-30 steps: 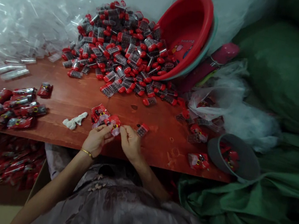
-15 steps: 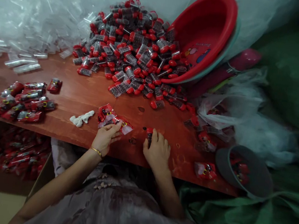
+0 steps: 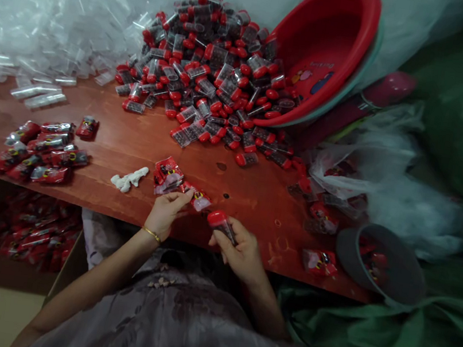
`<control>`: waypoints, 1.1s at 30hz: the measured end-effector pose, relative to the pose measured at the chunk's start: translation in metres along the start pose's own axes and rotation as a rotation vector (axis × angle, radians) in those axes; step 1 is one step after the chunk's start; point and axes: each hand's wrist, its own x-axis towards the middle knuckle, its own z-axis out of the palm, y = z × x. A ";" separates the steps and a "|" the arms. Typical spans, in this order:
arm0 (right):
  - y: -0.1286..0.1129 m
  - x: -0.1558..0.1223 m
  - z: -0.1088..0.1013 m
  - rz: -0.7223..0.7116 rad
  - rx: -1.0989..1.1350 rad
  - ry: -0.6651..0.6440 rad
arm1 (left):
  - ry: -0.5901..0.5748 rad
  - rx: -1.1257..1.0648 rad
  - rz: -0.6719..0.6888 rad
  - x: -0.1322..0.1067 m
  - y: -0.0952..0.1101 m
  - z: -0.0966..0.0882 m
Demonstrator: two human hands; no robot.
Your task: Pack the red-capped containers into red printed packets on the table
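Note:
My left hand (image 3: 168,210) pinches a small red printed plastic packet (image 3: 200,199) between thumb and fingers near the table's front edge. Just behind it lie more red packets (image 3: 166,172), flat on the wood. My right hand (image 3: 241,250) is closed around a small clear container with a red cap (image 3: 218,219) and dark contents. The cap points up and left, towards the packet, with a gap between the two. A crumpled white scrap (image 3: 130,178) rests left of my left hand.
A big heap of red-capped containers (image 3: 211,77) covers the back, beside a tilted red basin (image 3: 355,47). Filled red packets (image 3: 39,150) lie at left, near clear plastic sleeves (image 3: 37,92). A grey bowl (image 3: 395,267) stands at right. Below left, a box holds many red packets (image 3: 37,237).
My right hand has picked the red-capped container up off the table and turned it towards the left hand. My left hand keeps its pinch on the packet, shifted slightly right.

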 end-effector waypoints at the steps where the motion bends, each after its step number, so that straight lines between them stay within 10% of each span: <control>1: -0.006 0.000 0.001 0.028 0.055 -0.039 | -0.016 0.017 0.021 -0.001 -0.001 0.000; 9: -0.009 0.014 -0.001 0.178 0.235 -0.186 | -0.138 0.132 0.085 0.002 -0.003 -0.005; 33: 0.001 0.028 0.023 0.027 0.282 0.037 | -0.160 0.015 0.112 0.000 -0.016 -0.002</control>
